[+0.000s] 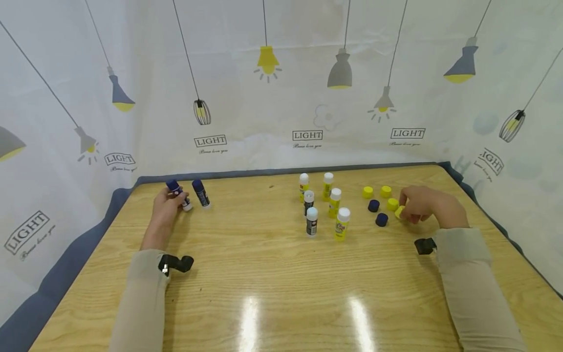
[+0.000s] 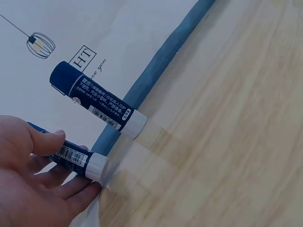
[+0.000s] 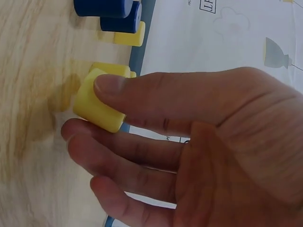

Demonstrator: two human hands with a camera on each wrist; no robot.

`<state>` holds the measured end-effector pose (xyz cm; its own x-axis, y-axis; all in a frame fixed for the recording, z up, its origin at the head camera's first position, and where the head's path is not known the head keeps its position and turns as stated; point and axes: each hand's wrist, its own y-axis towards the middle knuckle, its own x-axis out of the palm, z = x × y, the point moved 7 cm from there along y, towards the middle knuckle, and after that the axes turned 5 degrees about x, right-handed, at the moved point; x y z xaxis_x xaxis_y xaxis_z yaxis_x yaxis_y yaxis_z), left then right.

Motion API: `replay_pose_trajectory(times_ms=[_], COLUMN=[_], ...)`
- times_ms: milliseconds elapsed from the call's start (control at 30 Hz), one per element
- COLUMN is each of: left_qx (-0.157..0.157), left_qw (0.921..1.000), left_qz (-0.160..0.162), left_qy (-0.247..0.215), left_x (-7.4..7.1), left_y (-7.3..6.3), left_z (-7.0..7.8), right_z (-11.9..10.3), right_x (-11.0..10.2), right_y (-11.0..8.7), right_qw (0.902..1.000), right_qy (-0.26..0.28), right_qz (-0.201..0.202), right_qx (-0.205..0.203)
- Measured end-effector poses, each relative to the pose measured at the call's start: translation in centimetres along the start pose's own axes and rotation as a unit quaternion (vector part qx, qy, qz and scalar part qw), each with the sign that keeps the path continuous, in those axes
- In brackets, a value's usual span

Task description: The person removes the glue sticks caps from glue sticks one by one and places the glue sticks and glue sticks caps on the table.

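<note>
My left hand (image 1: 163,211) holds a dark blue capped glue stick (image 2: 71,157) by its body, thumb across the label and fingers behind. Beside it stands a second dark blue glue stick (image 1: 201,193), with its cap on and its white base down. At the right, my right hand (image 1: 433,205) pinches a yellow cap (image 3: 97,104) with the thumb on its side; the index fingertip is partly hidden. Close to that hand lie several other yellow caps (image 1: 385,191) and two dark blue caps (image 1: 381,220).
Mid-right on the wooden table (image 1: 246,264) stand several uncapped glue sticks, some yellow, like the front one (image 1: 341,226), and some dark, like the nearest (image 1: 312,225). A white curtain (image 1: 246,98) printed with lamps surrounds the table's back and sides.
</note>
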<state>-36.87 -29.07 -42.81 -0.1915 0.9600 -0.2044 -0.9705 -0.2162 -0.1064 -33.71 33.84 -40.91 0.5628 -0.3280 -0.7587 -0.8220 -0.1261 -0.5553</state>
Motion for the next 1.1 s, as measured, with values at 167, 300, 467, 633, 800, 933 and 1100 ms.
replay_pose_trajectory(times_ms=[167,300,467,633,800,933,1100], left_qx=[-0.02,-0.019,-0.016,0.006,0.069,0.11,0.131], left_qw=[0.999,0.9982,0.9968,0.992,0.9827,0.9753,0.9723], left_qz=[0.032,0.051,0.072,0.124,0.169,0.185,0.187], left_qy=[-0.023,-0.027,-0.029,-0.025,-0.033,-0.049,-0.051], left_x=[-0.4,-0.6,-0.9,-1.5,-1.6,-1.6,-1.3], left_y=[-0.1,0.0,0.0,-0.4,-0.9,-1.3,-1.7], left_z=[0.3,0.4,0.4,0.9,2.1,2.9,4.1], right_z=[0.3,0.5,0.5,0.3,0.5,0.8,0.9], right_x=[0.1,0.2,0.4,0.4,0.4,0.6,0.7], right_y=[0.1,0.3,0.4,0.4,0.6,0.8,0.8], right_qw=[1.0,1.0,0.9997,0.9994,0.9994,0.999,0.9986], right_qy=[0.008,0.006,0.018,0.021,0.017,0.022,0.028], right_qz=[-0.005,-0.007,-0.017,-0.024,-0.024,-0.029,-0.034], right_qx=[0.0,0.004,0.008,0.015,0.019,0.025,0.03])
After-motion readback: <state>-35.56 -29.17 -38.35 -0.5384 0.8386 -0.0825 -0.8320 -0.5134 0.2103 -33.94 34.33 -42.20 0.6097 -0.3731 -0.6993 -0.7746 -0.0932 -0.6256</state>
